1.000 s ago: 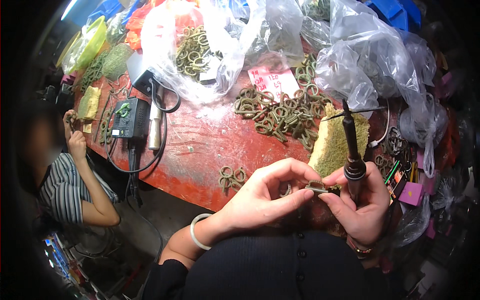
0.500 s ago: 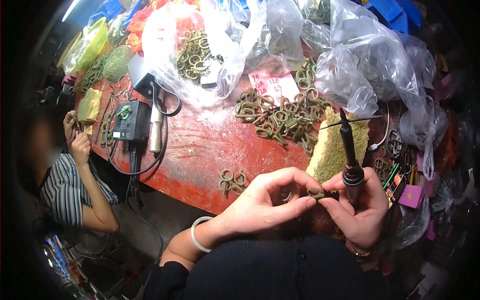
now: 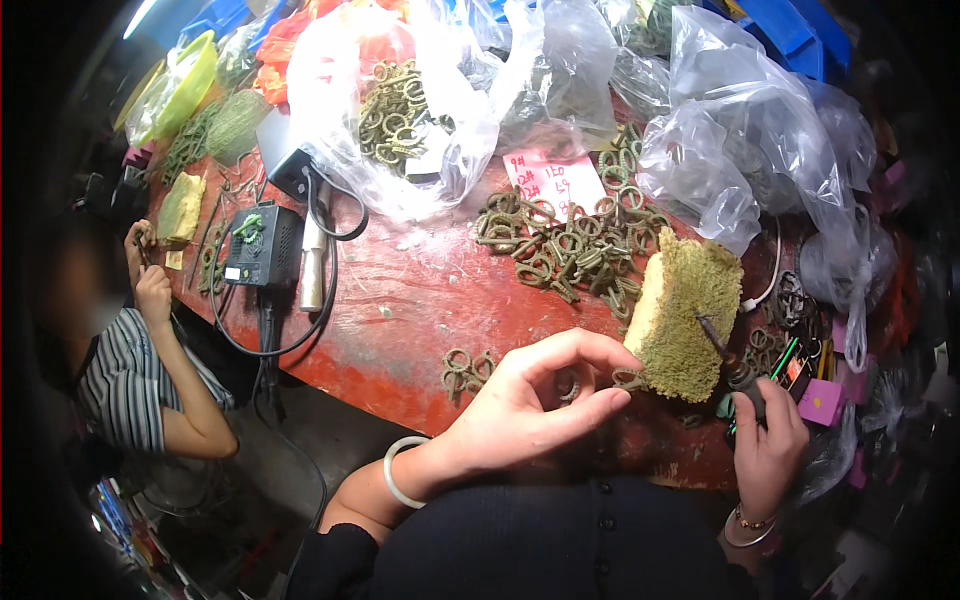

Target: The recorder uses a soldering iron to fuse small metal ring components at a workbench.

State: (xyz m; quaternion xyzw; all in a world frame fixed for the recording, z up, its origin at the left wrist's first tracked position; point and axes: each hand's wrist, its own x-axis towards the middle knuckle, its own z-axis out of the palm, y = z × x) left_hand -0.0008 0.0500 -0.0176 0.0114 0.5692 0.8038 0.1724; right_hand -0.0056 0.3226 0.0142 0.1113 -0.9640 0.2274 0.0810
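Left fingers point(image 3: 585, 346) keep the ring point(image 3: 628, 379) — right hand point(image 3: 768, 432) has pulled away.
Thumb and forefinger stay nearly closed, pinching the small greenish ring just beside the sponge point(image 3: 690, 310); the right hand, curled round the pen-like tool point(image 3: 741, 374), has swung its tip over the sponge — so only the left steadies the ring, near the pile of rings point(image 3: 570, 245).

Black box point(image 3: 281, 262), corded, rests on the red table point(image 3: 400, 325); silver cylinder point(image 3: 312, 272) lies just beside it. Clear plastic bag point(image 3: 745, 110) occupies the far right, near a blue bin point(image 3: 803, 38). Lime-green basin point(image 3: 196, 82) stands far left. Person in striped top point(image 3: 122, 385) is at left. Pink block point(image 3: 821, 403) is at right.
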